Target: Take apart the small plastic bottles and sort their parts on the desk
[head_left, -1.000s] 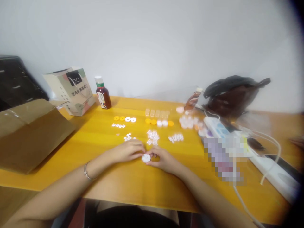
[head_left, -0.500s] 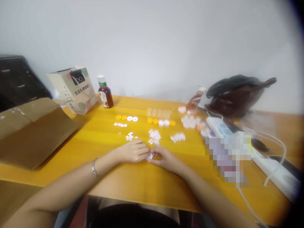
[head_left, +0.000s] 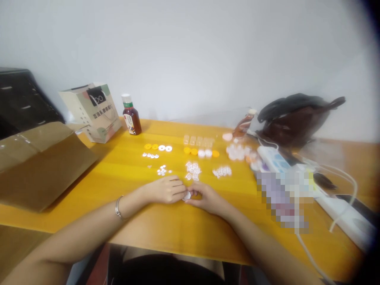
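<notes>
White disc point(head_left: 187, 195), pinched between our left hand point(head_left: 166, 190) and right hand point(head_left: 208, 198), front edge of desk point(head_left: 166, 233); a slack pinch may let it roll off.

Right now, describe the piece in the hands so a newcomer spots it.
On the yellow table, find where both hands meet. Between the left hand and right hand is a small white round piece, the only one held; the other pieces lie in groups behind.
</notes>
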Action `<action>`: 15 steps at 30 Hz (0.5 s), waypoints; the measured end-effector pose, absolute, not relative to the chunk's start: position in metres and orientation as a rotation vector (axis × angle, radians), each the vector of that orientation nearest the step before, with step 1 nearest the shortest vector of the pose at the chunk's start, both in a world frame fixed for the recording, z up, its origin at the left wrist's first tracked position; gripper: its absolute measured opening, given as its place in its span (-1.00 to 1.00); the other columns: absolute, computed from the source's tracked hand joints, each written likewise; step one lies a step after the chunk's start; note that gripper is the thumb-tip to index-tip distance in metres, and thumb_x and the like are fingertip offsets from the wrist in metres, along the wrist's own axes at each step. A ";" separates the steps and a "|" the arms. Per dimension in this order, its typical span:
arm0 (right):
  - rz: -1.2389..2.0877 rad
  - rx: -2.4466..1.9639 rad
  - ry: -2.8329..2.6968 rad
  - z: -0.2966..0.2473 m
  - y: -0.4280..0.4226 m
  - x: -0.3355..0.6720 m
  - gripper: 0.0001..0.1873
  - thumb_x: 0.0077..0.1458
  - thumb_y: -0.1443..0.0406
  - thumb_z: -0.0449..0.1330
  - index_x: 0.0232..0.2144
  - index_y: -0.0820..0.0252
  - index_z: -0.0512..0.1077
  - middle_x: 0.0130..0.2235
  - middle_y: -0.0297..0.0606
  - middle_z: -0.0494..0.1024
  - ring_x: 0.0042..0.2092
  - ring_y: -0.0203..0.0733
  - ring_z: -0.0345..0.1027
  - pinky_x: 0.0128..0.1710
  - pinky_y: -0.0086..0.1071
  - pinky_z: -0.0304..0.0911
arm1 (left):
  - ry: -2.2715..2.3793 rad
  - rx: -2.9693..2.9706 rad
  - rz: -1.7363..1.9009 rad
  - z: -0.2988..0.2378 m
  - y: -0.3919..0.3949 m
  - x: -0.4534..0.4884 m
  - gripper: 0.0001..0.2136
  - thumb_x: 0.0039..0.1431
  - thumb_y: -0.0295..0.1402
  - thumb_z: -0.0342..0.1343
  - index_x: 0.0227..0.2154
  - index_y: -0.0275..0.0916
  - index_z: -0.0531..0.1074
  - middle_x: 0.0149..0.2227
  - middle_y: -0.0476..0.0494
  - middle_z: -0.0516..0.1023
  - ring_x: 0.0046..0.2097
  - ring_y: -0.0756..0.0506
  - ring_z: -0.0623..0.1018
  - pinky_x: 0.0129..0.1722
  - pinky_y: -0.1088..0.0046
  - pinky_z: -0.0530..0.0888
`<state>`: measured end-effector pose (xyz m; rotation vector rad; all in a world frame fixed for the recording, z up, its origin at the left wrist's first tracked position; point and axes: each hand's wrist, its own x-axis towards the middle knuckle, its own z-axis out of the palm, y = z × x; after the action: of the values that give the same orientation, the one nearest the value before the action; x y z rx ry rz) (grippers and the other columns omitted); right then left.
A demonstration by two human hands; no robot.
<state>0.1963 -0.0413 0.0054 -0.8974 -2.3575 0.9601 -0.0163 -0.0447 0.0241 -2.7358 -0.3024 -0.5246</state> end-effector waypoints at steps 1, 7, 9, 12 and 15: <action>0.961 -0.895 -2.358 0.005 -0.041 0.196 -0.85 -0.06 0.23 0.23 -0.46 0.20 0.40 -0.46 -0.34 0.38 -0.37 -0.27 0.24 -0.35 -0.41 0.20 | -0.310 -2.743 -0.522 0.023 -0.044 -0.017 -0.85 0.22 -0.51 -0.10 -0.36 -0.27 0.37 -0.41 -0.12 0.45 -0.36 0.00 0.41 -0.32 0.43 0.34; 0.969 -0.900 -2.366 0.004 -0.041 0.197 -0.86 -0.05 0.25 0.23 -0.44 0.21 0.40 -0.44 -0.33 0.38 -0.36 -0.27 0.23 -0.34 -0.41 0.20 | -0.323 -2.764 -0.468 0.021 -0.042 -0.018 -0.84 0.22 -0.50 -0.09 -0.33 -0.29 0.39 -0.36 -0.15 0.47 -0.31 -0.02 0.43 -0.28 0.41 0.36; 0.964 -0.904 -2.364 0.004 -0.041 0.197 -0.87 -0.05 0.25 0.22 -0.44 0.20 0.40 -0.45 -0.33 0.37 -0.37 -0.28 0.23 -0.35 -0.41 0.19 | -0.331 -2.776 -0.495 0.020 -0.043 -0.018 -0.84 0.22 -0.50 -0.10 -0.33 -0.28 0.39 -0.36 -0.16 0.47 -0.32 -0.01 0.43 -0.28 0.42 0.36; 0.964 -0.909 -2.359 0.004 -0.040 0.197 -0.87 -0.05 0.24 0.22 -0.43 0.20 0.41 -0.46 -0.34 0.37 -0.38 -0.28 0.22 -0.36 -0.42 0.19 | -0.355 -2.795 -0.549 0.021 -0.043 -0.017 -0.83 0.22 -0.51 -0.11 -0.33 -0.28 0.39 -0.37 -0.15 0.47 -0.33 -0.01 0.43 -0.30 0.42 0.36; 0.967 -0.908 -2.353 0.003 -0.040 0.197 -0.86 -0.05 0.24 0.22 -0.43 0.21 0.41 -0.45 -0.33 0.37 -0.37 -0.28 0.23 -0.36 -0.42 0.19 | -0.356 -2.800 -0.550 0.021 -0.043 -0.016 -0.84 0.22 -0.51 -0.11 -0.33 -0.27 0.39 -0.37 -0.15 0.47 -0.34 -0.01 0.43 -0.31 0.42 0.35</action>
<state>0.1970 -0.0405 0.0033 -0.9083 -2.3529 0.9671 -0.0164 -0.0428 0.0208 -2.8000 -0.3555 -0.5503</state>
